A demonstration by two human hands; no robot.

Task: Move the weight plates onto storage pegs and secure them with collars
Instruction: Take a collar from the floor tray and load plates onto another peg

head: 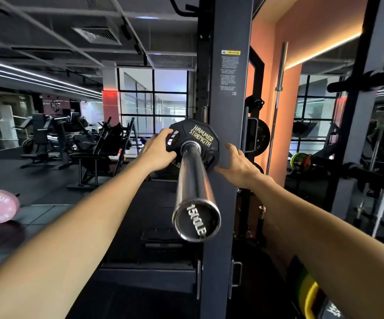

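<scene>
The left hand point(161, 149) is curled over the left rim of the black Hammer Strength weight plate point(194, 143), fingertips hooked at one of its grip slots. The right hand point(238, 164) is spread, fingers straight, beside the plate's right rim; whether the rim is actually touched cannot be told, since the dark rack upright point(226, 88) lies just behind.

The plate is seated far down the chrome barbell sleeve point(194, 180), whose capped end points toward the camera. It is judged small and fairly light, rigid, with a coated surface that should offer decent friction. The grip slots and opposite rims are judged the best holds, so it can be drawn straight along the smooth sleeve without tilting and binding.
</scene>
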